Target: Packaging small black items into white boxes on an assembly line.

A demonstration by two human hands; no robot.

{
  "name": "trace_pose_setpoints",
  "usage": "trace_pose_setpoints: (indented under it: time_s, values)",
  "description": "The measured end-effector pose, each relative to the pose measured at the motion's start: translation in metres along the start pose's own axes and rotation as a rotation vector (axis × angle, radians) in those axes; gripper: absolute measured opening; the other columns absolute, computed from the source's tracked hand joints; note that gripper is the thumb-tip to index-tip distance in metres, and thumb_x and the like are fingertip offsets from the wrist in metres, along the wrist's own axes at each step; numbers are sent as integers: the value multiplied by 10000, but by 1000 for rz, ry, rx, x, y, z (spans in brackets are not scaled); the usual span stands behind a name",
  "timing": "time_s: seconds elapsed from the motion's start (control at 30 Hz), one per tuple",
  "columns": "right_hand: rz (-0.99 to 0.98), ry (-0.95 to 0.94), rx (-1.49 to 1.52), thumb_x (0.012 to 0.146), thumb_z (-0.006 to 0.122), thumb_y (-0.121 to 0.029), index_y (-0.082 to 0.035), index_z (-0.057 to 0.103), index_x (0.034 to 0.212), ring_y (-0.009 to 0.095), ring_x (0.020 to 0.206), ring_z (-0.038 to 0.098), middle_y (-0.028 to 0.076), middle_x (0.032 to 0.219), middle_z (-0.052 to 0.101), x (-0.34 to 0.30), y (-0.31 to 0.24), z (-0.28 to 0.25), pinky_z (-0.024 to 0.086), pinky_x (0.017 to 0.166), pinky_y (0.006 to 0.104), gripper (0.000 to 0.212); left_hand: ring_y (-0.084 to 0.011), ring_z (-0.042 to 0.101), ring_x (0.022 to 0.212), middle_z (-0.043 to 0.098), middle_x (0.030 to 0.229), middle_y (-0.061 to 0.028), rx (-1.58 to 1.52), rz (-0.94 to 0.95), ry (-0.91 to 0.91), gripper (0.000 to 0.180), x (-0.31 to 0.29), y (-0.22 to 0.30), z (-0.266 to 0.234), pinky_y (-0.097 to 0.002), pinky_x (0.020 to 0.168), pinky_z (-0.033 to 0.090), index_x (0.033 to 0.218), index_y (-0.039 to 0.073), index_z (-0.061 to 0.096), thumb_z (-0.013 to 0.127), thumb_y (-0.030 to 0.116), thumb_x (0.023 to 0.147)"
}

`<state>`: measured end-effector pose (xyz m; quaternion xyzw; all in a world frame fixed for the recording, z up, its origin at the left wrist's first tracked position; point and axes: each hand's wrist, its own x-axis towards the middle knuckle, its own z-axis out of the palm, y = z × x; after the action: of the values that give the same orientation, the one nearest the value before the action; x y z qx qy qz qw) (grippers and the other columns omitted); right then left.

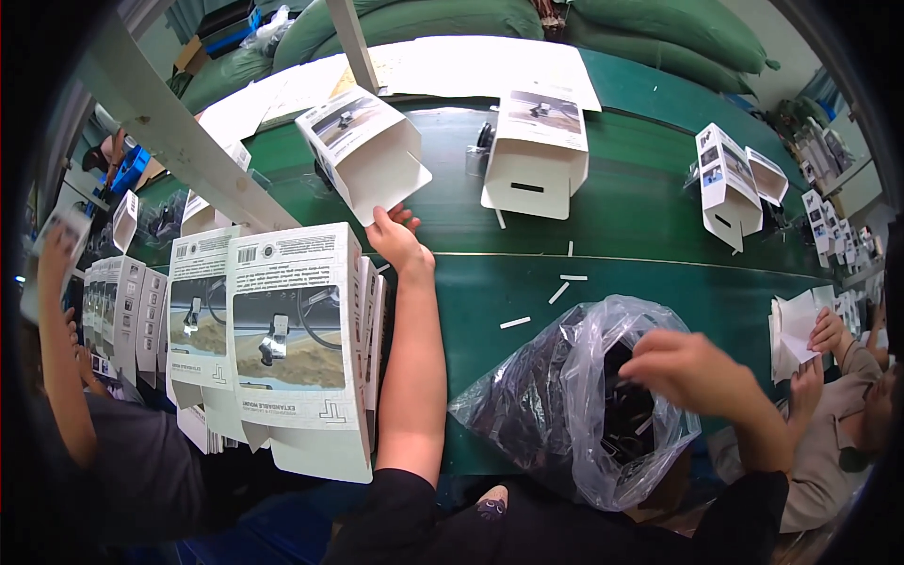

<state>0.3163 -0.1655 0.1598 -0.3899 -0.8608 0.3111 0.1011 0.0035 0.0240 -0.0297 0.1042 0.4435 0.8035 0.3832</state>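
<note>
Your left hand [400, 240] is half open, palm up, fingertips at the near flap of an open-ended phone-mount carton [377, 174] on the green conveyor belt [452, 160]. Your right hand [687, 372] is curled narrow over the mouth of the clear plastic bag [527, 400] of dark parts; cannot tell whether it pinches one. Step in hand, by my reading: drawing a part for that carton. Next move calls for a sure pinch, clear of the bag's rim, and the flap steadied.
</note>
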Motion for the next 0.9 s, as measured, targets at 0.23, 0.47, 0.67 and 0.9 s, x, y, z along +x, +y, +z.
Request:
trace_pose_setpoints:
  time_s: [0.23,0.47,0.67,0.9]
  values:
    - [-154,339,-41,755,616,18,-22,635,843,155,622,510,55,797,608,134,-1,-17,413,583,262,99,-155,566,780,554,999,-110,-114,30,53,258,-5,9,9,-254,611,483,1147,40,417,392,160,920]
    - [-270,437,-133,770,558,10,9,608,824,267,664,564,102,823,598,306,34,52,466,630,353,73,-166,562,822,528,1072,-120,-40,-13,2,335,1,1,9,-253,609,479,1238,41,380,361,115,912]
    - [-144,370,-312,710,588,-8,-2,622,808,294,705,641,124,818,607,372,45,80,535,628,349,104,-170,560,786,538,997,-135,-130,19,-124,312,13,-1,9,-258,639,473,1199,5,398,379,113,907]
    - [-97,342,-492,724,578,-13,-24,632,835,276,720,618,103,833,575,367,47,82,517,663,355,124,-165,559,796,542,1002,-125,-93,-19,-164,311,9,-10,5,-249,650,467,1203,9,409,379,110,910]
